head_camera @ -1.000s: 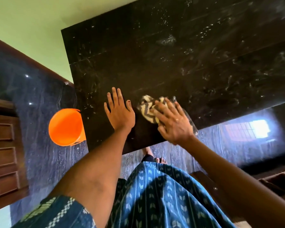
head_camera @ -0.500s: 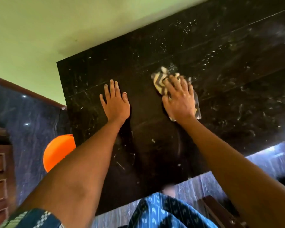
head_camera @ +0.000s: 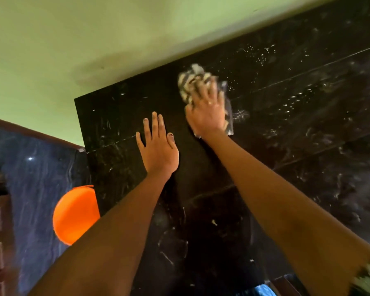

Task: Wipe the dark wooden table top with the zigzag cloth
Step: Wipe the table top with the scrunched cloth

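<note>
Beside table top (head_camera: 286, 146), orange bucket (head_camera: 75, 216)

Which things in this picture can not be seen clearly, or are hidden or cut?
All in the head view:
- Zigzag cloth: motion-blurred, and partly covered by the right hand.
- Right-hand fingers: blurred, so their exact pose is unclear.
- Orange bucket: partly hidden by the table top and the left forearm.
- Table top: cut off by the right edge.
- Left hand: rests flat; what lies under the palm is hidden.

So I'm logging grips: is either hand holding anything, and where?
No real grip: the right hand presses flat on the cloth, and the left hand lies flat on the table.
</note>
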Demonstrator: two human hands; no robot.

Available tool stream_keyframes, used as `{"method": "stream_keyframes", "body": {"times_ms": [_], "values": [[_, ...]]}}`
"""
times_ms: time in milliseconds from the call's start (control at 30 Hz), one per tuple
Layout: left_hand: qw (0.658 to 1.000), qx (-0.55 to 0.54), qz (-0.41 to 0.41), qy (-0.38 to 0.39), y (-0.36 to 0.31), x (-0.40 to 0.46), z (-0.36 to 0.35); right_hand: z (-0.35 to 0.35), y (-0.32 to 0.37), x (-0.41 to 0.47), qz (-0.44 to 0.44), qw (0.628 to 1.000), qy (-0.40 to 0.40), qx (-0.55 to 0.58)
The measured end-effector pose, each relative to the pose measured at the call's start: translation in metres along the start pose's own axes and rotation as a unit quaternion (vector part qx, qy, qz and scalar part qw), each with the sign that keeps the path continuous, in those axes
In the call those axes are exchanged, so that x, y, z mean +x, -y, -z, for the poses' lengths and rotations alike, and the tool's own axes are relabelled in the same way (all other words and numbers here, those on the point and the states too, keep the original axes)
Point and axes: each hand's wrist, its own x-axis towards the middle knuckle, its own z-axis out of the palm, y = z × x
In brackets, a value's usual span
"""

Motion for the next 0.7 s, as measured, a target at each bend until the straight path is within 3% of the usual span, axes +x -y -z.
{"method": "stream_keyframes", "body": {"times_ms": [67, 100, 133, 233, 267, 300, 367, 433, 467, 533, 600, 700], "values": [[1.0, -0.004, -0.001, -0.001, -0.003, 0.001, 0.004, -0.004, 0.001, -0.016, 0.156, 0.986, 0.041, -0.039], [1.0, -0.007, -0.002, 0.0, -0.004, 0.003, 0.007, -0.004, -0.012, -0.019, 0.187, 0.98, 0.041, -0.046], [1.0, -0.011, -0.009, 0.001, -0.004, 0.011, 0.01, -0.001, -0.025, -0.017, 0.159, 0.986, 0.023, -0.038], [0.999, -0.031, -0.018, -0.011, -0.005, 0.044, 0.015, 0.0, -0.036, -0.027, -0.124, 0.99, -0.073, 0.001], [0.999, -0.039, -0.017, -0.013, -0.008, 0.054, 0.014, -0.003, -0.026, -0.035, -0.168, 0.982, -0.084, -0.008], [0.999, -0.044, -0.014, -0.012, -0.013, 0.066, 0.012, -0.007, -0.014, -0.038, -0.151, 0.986, -0.074, -0.016], [0.999, -0.042, -0.007, -0.013, -0.026, 0.082, 0.008, -0.008, -0.004, -0.022, 0.011, 1.0, -0.006, -0.025], [0.999, -0.035, -0.011, -0.016, -0.037, 0.096, 0.004, -0.001, -0.017, 0.035, 0.137, 0.989, 0.03, -0.05], [0.999, -0.031, -0.023, -0.015, -0.04, 0.104, 0.003, 0.003, -0.024, 0.067, 0.139, 0.988, 0.02, -0.06], [0.999, -0.018, -0.048, -0.017, -0.042, 0.116, 0.002, 0.006, -0.037, 0.103, 0.043, 0.998, -0.009, -0.038], [0.998, -0.013, -0.057, -0.014, -0.042, 0.124, 0.001, 0.0, -0.029, 0.082, -0.051, 0.997, -0.056, 0.001], [0.997, -0.02, -0.072, -0.012, -0.042, 0.126, 0.003, -0.005, -0.017, 0.011, -0.035, 0.997, -0.07, 0.022]]}}
